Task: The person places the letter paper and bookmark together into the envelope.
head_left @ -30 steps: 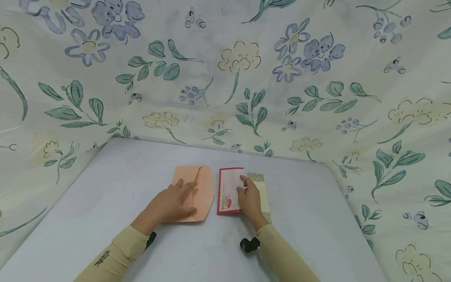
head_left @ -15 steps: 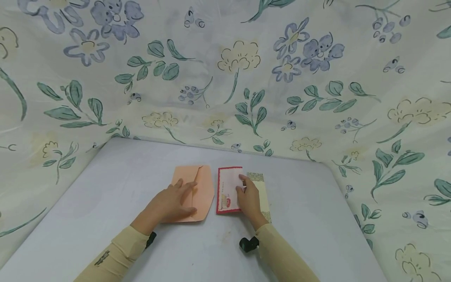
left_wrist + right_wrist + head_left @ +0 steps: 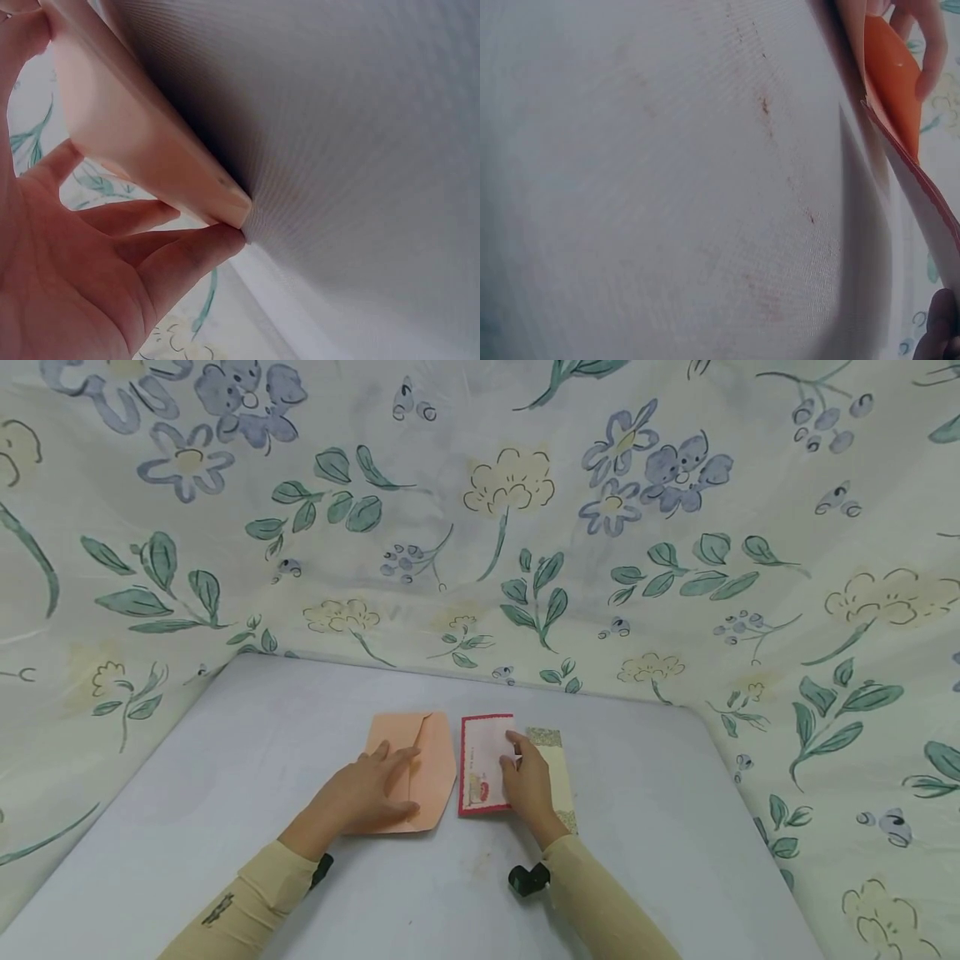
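Note:
A peach paper envelope (image 3: 437,760) lies on the white table with its pointed flap side facing right. My left hand (image 3: 367,787) rests on it with fingers spread; in the left wrist view the fingertips (image 3: 232,236) touch the envelope (image 3: 150,135) along its edge. Between the thumb and fingers of my right hand (image 3: 531,783) is the right side of a pale pink greeting card (image 3: 483,739) with a red border and a small printed picture. The card's left edge is close beside the flap. In the right wrist view, the card (image 3: 922,206) overlaps the envelope's orange part (image 3: 896,79).
A cream card with glittery bands (image 3: 545,737) lies to the right, partly under my right hand. Dark wrist devices show at the left wrist (image 3: 321,870) and right wrist (image 3: 529,880). Floral cloth (image 3: 450,527) hangs behind the table (image 3: 637,827).
My right hand has moved the greeting card slightly left, closer to the envelope. My left hand and the envelope have stayed in place.

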Available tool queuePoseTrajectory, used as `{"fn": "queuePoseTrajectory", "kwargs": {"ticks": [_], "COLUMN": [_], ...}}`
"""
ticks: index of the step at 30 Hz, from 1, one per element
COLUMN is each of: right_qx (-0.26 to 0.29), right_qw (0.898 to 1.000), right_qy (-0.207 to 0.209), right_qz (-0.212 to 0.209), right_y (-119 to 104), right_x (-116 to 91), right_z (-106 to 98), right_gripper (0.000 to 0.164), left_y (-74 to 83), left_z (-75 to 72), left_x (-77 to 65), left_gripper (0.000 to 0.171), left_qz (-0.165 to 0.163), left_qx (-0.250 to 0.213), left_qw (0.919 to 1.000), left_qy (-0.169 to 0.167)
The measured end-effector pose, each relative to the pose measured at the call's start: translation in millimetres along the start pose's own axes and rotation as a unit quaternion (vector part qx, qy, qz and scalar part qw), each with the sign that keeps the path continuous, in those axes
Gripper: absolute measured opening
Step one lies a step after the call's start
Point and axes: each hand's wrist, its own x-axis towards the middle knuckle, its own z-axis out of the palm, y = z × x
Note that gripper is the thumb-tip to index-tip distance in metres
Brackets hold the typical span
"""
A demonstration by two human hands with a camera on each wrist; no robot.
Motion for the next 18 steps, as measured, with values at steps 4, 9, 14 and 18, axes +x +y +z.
{"fn": "queuePoseTrajectory", "kwargs": {"ticks": [4,9,14,18], "right_qx": [-0.003,-0.004,-0.002,-0.002], "right_qw": [1.0,1.0,1.0,1.0], "right_qy": [0.002,0.004,0.001,0.001], "right_qz": [-0.006,-0.014,-0.013,-0.011], "right_y": [-0.3,-2.0,-3.2,-4.4], "right_x": [0.4,1.2,1.1,1.5], "right_z": [0.8,1.5,1.8,2.2], "right_gripper": [0.042,0.042,0.042,0.042], "left_y": [0.4,0.6,-0.7,-0.9], "left_z": [-0.7,0.3,2.0,2.4], "left_x": [-0.2,0.3,1.2,1.7], "left_gripper": [0.082,0.083,0.084,0.084], "left_qz": [0.0,-0.004,-0.005,-0.004], "left_qx": [0.001,0.001,0.003,0.006], "left_qw": [1.0,1.0,1.0,1.0], "left_qy": [0.0,0.0,0.001,0.003]}}
